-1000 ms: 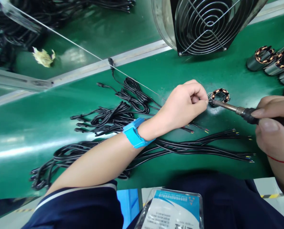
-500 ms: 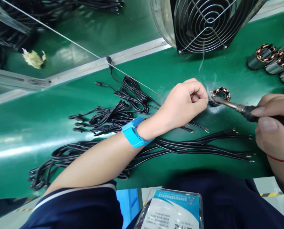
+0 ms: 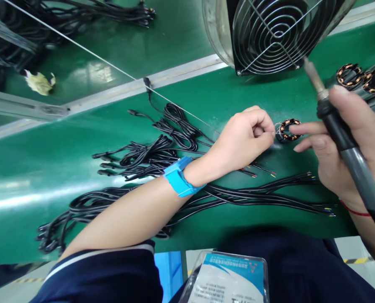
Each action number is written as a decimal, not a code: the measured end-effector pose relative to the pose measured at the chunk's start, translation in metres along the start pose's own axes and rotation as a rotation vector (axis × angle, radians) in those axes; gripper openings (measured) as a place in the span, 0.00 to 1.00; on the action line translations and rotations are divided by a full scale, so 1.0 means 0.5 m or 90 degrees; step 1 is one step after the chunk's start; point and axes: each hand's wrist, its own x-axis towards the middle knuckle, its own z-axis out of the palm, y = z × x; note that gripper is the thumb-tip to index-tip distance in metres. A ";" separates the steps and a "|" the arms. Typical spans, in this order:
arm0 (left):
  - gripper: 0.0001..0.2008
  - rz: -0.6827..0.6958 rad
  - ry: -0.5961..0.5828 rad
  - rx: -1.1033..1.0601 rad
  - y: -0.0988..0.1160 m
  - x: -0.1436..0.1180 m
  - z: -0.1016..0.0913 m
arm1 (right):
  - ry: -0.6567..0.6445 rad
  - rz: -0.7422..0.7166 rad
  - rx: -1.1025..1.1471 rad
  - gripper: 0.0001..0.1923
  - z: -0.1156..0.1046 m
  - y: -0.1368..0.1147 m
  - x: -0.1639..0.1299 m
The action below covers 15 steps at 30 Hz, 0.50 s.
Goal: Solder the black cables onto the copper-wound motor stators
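My left hand (image 3: 249, 132), with a blue wrist strap (image 3: 181, 176), is closed in a pinch at the left side of a small motor stator (image 3: 282, 131) with copper windings. A thin, taut solder wire (image 3: 175, 103) runs from the upper left into this hand; its end at the fingertips is hidden. Fine wire ends show between fingertips and stator. My right hand (image 3: 339, 155) grips a soldering iron (image 3: 341, 126) between thumb and palm. The iron's tip points up and away, towards the fan. Two fingers of this hand reach out to the stator's right rim.
A fan with a wire guard (image 3: 277, 35) stands behind the stator. Several more stators (image 3: 349, 75) stand at the right. Bundles of black cables (image 3: 152, 155) with bared coloured ends lie left of and in front of the stator. A metal rail (image 3: 124, 90) crosses the green bench (image 3: 247, 219).
The soldering iron has left the stator and swung upward, its tip now near the fan. My right fingers have moved in to the stator. The smoke is gone; my left hand stays put.
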 end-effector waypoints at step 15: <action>0.08 -0.002 0.004 -0.014 0.000 0.002 0.001 | -0.039 -0.043 -0.056 0.28 0.037 0.000 0.017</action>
